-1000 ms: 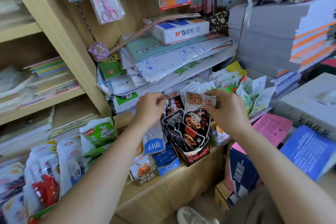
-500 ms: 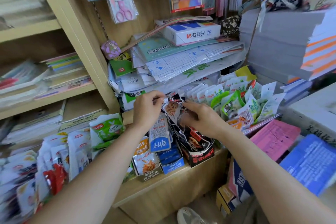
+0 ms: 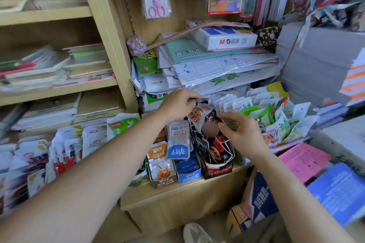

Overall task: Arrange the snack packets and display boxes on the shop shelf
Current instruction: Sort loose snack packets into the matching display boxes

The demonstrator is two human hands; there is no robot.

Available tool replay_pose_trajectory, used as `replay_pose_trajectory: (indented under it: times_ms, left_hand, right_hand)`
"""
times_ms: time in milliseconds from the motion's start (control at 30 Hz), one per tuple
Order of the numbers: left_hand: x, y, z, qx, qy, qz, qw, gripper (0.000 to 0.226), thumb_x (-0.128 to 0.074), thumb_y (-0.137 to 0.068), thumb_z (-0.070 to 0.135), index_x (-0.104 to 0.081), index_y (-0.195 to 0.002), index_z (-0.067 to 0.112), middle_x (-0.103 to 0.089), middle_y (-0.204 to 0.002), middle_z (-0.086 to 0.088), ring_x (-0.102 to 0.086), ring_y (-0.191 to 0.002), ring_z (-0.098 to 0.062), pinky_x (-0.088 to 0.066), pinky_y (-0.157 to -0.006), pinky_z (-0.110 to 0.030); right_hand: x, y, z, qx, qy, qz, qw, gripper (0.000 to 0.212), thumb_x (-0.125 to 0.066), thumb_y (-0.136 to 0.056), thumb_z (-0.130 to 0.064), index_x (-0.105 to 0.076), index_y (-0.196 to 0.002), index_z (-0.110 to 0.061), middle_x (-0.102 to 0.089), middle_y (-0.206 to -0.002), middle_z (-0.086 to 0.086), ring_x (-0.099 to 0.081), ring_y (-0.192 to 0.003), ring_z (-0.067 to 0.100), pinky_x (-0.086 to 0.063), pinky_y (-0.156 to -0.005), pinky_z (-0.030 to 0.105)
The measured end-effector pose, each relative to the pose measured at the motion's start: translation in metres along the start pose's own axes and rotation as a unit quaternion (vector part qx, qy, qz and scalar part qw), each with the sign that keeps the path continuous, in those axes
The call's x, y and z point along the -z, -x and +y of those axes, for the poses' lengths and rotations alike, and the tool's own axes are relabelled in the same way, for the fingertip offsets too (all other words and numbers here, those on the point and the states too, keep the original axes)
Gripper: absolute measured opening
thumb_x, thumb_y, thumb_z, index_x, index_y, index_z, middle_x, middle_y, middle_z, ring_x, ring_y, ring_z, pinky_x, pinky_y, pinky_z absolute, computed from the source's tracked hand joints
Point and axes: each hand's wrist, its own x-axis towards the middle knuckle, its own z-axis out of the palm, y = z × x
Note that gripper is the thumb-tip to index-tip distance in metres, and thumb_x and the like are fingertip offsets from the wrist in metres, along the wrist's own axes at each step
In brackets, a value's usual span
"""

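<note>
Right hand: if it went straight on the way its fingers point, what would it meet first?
Probably the dark snack packets in the black display box; the fingertips of the right hand look nearly on them, depth unclear.

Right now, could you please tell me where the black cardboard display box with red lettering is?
Head view, centre: the black display box stands at the wooden shelf's front edge, right of the blue cardboard display box, below the right hand.
</note>
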Motion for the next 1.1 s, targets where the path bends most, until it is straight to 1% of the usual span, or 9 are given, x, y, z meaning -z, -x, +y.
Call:
replay_pose_trajectory:
  times_ms: [100,200,300,500,633,733,867,1000,1100]
  left_hand:
    - [0.013,0.029,-0.004,-0.011,-0.004,0.010,1.000,0.038,-0.065,-0.095,0.024,-0.064,-0.132,0.034,-0.063,-0.132,0.006,-0.053,-0.125,-0.018,-0.048,-0.100,-0.041]
    - [0.024,0.073,-0.007,-0.015,-0.013,0.017,1.000,0.043,-0.069,-0.093,0.026,-0.061,-0.135,0.035,-0.062,-0.129,0.009,-0.053,-0.121,-0.014,-0.048,-0.099,-0.041]
    - [0.034,0.121,-0.014,-0.001,-0.033,0.034,0.999,0.039,-0.070,-0.092,0.026,-0.066,-0.130,0.031,-0.064,-0.127,0.010,-0.055,-0.119,-0.012,-0.047,-0.101,-0.041]
    - [0.052,0.224,-0.044,0.080,-0.066,0.066,0.992,0.023,-0.072,-0.091,0.030,-0.074,-0.113,0.035,-0.065,-0.102,0.029,-0.060,-0.100,-0.001,-0.055,-0.083,-0.034]
    - [0.063,0.275,-0.070,0.153,-0.136,0.109,0.973,0.018,-0.074,-0.088,0.025,-0.078,-0.105,0.031,-0.074,-0.098,0.019,-0.068,-0.099,-0.011,-0.053,-0.072,-0.025]
    - [0.075,0.299,-0.091,0.196,-0.198,0.154,0.948,0.021,-0.078,-0.082,0.021,-0.079,-0.102,0.025,-0.076,-0.099,0.009,-0.069,-0.094,-0.019,-0.055,-0.077,-0.032]
    - [0.095,0.326,-0.123,0.277,-0.231,0.171,0.917,0.034,-0.073,-0.082,0.033,-0.074,-0.115,0.024,-0.071,-0.115,0.003,-0.062,-0.107,-0.025,-0.051,-0.090,-0.044]
    - [0.102,0.358,-0.146,0.341,-0.189,0.103,0.915,0.057,-0.072,-0.084,0.041,-0.059,-0.138,0.029,-0.056,-0.142,0.002,-0.044,-0.132,-0.029,-0.032,-0.115,-0.045]
    - [0.106,0.370,-0.151,0.349,-0.147,0.073,0.922,0.063,-0.070,-0.089,0.041,-0.047,-0.148,0.036,-0.045,-0.152,0.006,-0.031,-0.143,-0.024,-0.026,-0.118,-0.043]
  right_hand:
    - [-0.006,0.001,-0.013,0.015,0.010,-0.002,1.000,0.028,-0.073,-0.089,-0.024,-0.072,-0.117,-0.023,-0.072,-0.109,-0.009,-0.066,-0.096,0.005,-0.055,-0.090,0.027]
    - [-0.021,0.004,-0.033,0.060,0.034,-0.025,0.997,0.027,-0.072,-0.089,-0.020,-0.073,-0.116,-0.022,-0.071,-0.109,-0.011,-0.064,-0.092,-0.003,-0.050,-0.085,0.012]
    - [-0.038,0.009,-0.049,0.093,0.075,-0.054,0.991,0.029,-0.072,-0.088,-0.022,-0.073,-0.117,-0.020,-0.073,-0.113,-0.006,-0.066,-0.102,0.009,-0.054,-0.090,0.028]
    - [-0.076,0.023,-0.083,0.176,0.117,-0.146,0.966,0.029,-0.072,-0.090,-0.021,-0.072,-0.119,-0.019,-0.073,-0.114,-0.002,-0.065,-0.103,0.013,-0.055,-0.086,0.030]
    - [-0.114,0.031,-0.098,0.200,0.155,-0.205,0.946,0.033,-0.069,-0.091,-0.027,-0.069,-0.123,-0.022,-0.070,-0.120,0.002,-0.064,-0.111,0.025,-0.056,-0.084,0.046]
    - [-0.146,0.036,-0.109,0.229,0.195,-0.236,0.924,0.042,-0.069,-0.092,-0.032,-0.064,-0.131,-0.019,-0.067,-0.126,0.004,-0.059,-0.119,0.026,-0.053,-0.090,0.042]
    - [-0.193,0.039,-0.125,0.285,0.218,-0.247,0.900,0.056,-0.073,-0.085,-0.039,-0.059,-0.136,-0.020,-0.063,-0.131,0.005,-0.055,-0.117,0.031,-0.049,-0.096,0.043]
    - [-0.240,0.042,-0.137,0.336,0.239,-0.254,0.875,0.068,-0.072,-0.081,-0.050,-0.052,-0.140,-0.024,-0.049,-0.145,0.004,-0.046,-0.127,0.032,-0.043,-0.102,0.048]
    - [-0.266,0.039,-0.142,0.352,0.258,-0.275,0.857,0.078,-0.066,-0.082,-0.058,-0.040,-0.149,-0.029,-0.037,-0.155,0.005,-0.033,-0.138,0.032,-0.031,-0.109,0.048]
